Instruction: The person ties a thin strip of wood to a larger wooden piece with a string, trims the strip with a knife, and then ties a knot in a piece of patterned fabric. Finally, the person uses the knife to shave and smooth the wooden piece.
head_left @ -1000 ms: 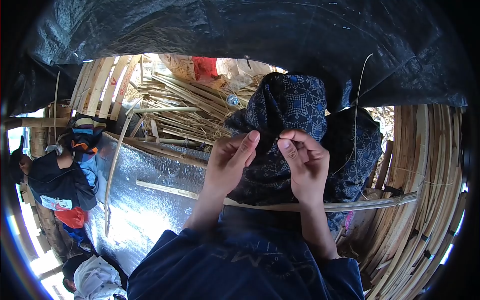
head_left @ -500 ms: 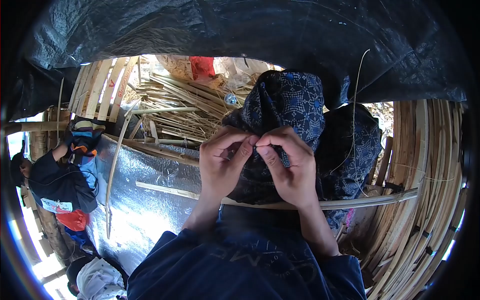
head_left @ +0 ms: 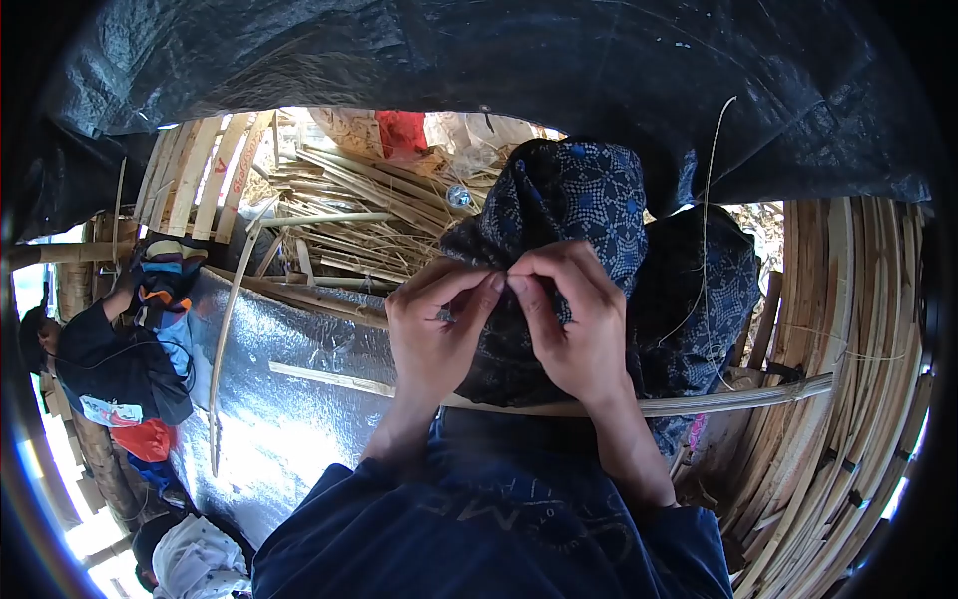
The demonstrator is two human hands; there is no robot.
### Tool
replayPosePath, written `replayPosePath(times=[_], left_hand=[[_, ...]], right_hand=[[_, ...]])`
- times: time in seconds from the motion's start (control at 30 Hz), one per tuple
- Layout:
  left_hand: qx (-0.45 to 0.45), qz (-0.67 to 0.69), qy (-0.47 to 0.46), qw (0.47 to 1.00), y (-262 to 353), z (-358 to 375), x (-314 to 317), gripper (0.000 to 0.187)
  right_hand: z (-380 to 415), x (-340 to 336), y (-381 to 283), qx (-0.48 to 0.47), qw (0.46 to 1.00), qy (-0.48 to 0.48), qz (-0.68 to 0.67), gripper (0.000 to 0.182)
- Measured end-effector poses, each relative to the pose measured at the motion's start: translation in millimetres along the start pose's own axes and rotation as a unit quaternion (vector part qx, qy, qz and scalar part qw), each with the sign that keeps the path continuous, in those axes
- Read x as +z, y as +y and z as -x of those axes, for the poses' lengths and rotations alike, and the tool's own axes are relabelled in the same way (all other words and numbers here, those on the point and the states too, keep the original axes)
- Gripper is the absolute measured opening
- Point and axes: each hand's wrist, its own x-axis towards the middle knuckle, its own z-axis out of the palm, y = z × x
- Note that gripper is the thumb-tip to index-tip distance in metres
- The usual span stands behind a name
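My left hand and my right hand meet fingertip to fingertip above my lap, each with thumb and index finger pinched. Whatever lies between the fingertips is too small to make out. Behind the hands, a dark blue patterned cloth covers my raised knees. A long pale bamboo strip lies across my lap, just below the hands, and passes behind both forearms or wrists.
Split bamboo pieces lie in a heap ahead. Long bamboo strips are stacked at the right. A silvery sheet spreads at the left, beside a person in dark clothing. Black plastic sheeting hangs across the top.
My right hand's fingers have shifted slightly upward and its thumb has straightened. The left hand has moved slightly left. The fingertips still meet.
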Motion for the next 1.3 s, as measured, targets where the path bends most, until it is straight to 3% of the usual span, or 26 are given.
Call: replayPosePath(times=[0.13, 0.33, 0.4, 0.5, 0.6, 0.67, 0.73, 0.87, 0.93, 1.0, 1.03, 1.07, 1.13, 1.2, 1.27, 1.3], left_hand=[[0.004, -0.013, 0.001, 1.000, -2.1, 1.7, -2.3, 0.009], [0.076, -0.080, 0.025, 0.994, 2.5, 1.0, -1.1, 0.010], [0.089, -0.105, 0.028, 0.990, 4.3, 1.9, -1.8, 0.010], [0.129, -0.124, 0.045, 0.983, -1.3, -0.3, -0.3, 0.010], [0.082, -0.117, 0.017, 0.990, 0.3, 0.0, -1.6, 0.010], [0.093, -0.124, 0.023, 0.988, 0.3, -0.7, -1.3, 0.010], [0.106, -0.125, 0.025, 0.986, -2.3, -1.3, -0.3, 0.010], [0.100, -0.103, 0.021, 0.989, -3.1, -4.2, 1.1, 0.011], [0.103, -0.087, 0.025, 0.991, -4.5, -6.1, 0.0, 0.008], [-0.053, 0.121, -0.007, 0.991, -6.9, -4.3, -2.6, 0.007], [-0.113, 0.248, -0.019, 0.962, -9.2, -5.9, -2.8, 0.015], [-0.111, 0.245, -0.015, 0.963, -14.0, -8.1, -2.5, 0.015], [-0.230, 0.524, -0.063, 0.818, -23.7, -10.9, -2.5, 0.025], [-0.252, 0.507, -0.096, 0.819, -22.6, -12.1, -3.6, 0.035], [-0.287, 0.552, -0.132, 0.771, -18.3, -14.2, -4.3, 0.041], [-0.293, 0.543, -0.134, 0.775, -15.7, -15.5, -4.4, 0.043]], right_hand=[[0.6, -3.9, 5.8, 0.038, 0.999, -0.002, -0.031, 0.012], [-1.3, -2.3, 5.9, 0.003, 1.000, -0.010, 0.012, 0.012], [-1.4, -4.0, 8.9, 0.039, 0.999, -0.003, -0.024, 0.013], [-0.7, -1.9, 3.9, 0.017, 0.999, -0.022, -0.037, 0.013], [-0.9, -2.0, 8.8, -0.011, 1.000, -0.024, 0.008, 0.013], [0.2, -3.0, 12.4, 0.051, 0.998, -0.014, -0.022, 0.013], [1.7, -3.3, 9.1, 0.050, 0.997, -0.019, -0.053, 0.014], [0.2, 0.2, 17.6, -0.015, 1.000, -0.016, 0.011, 0.011], [0.0, -3.4, 25.0, 0.078, 0.997, -0.003, -0.010, 0.009], [3.6, -7.1, 27.8, 0.095, 0.994, 0.002, -0.049, 0.008], [5.6, -7.6, 29.1, 0.141, 0.986, 0.018, -0.088, 0.008], [6.7, -7.8, 30.1, 0.185, 0.974, 0.034, -0.126, 0.008], [9.2, -9.0, 29.9, 0.206, 0.962, 0.036, -0.178, 0.009], [9.2, -10.4, 29.1, 0.260, 0.938, 0.046, -0.223, 0.009], [8.5, -8.7, 27.7, 0.255, 0.936, 0.054, -0.238, 0.010], [8.5, -9.4, 27.6, 0.255, 0.932, 0.060, -0.251, 0.010]])
